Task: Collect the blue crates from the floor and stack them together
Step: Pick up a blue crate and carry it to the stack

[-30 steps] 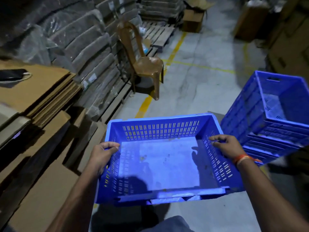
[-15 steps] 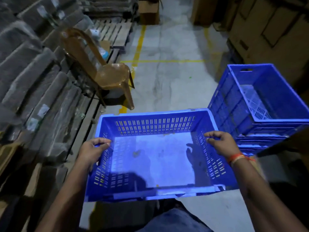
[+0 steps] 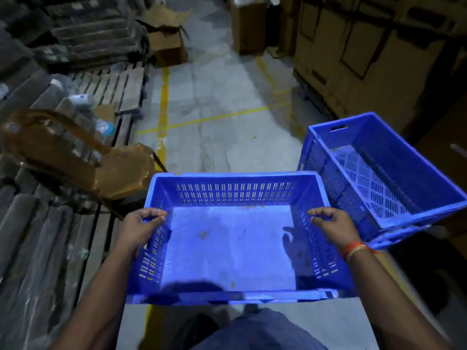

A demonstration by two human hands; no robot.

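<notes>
Warehouse aisle with a grey concrete floor (image 3: 222, 102) marked by yellow lines (image 3: 163, 107). At 9 o'clock, a brown plastic chair (image 3: 121, 173) stands against stacked grey bundles (image 3: 38, 236); a wooden pallet (image 3: 121, 89) lies at 11 o'clock, an open cardboard box (image 3: 168, 39) at 12 o'clock, and tall cartons (image 3: 366, 46) at 1 o'clock. A stack of blue crates (image 3: 394, 173), tilted, sits at 3 o'clock, just beside the carried blue crate (image 3: 227, 248) at centre. Left hand (image 3: 140, 227) curls its fingers over the crate's left rim; right hand (image 3: 333, 227), an orange band (image 3: 355, 248) at its wrist, grips the right rim. Both forearms reach forward from below.
</notes>
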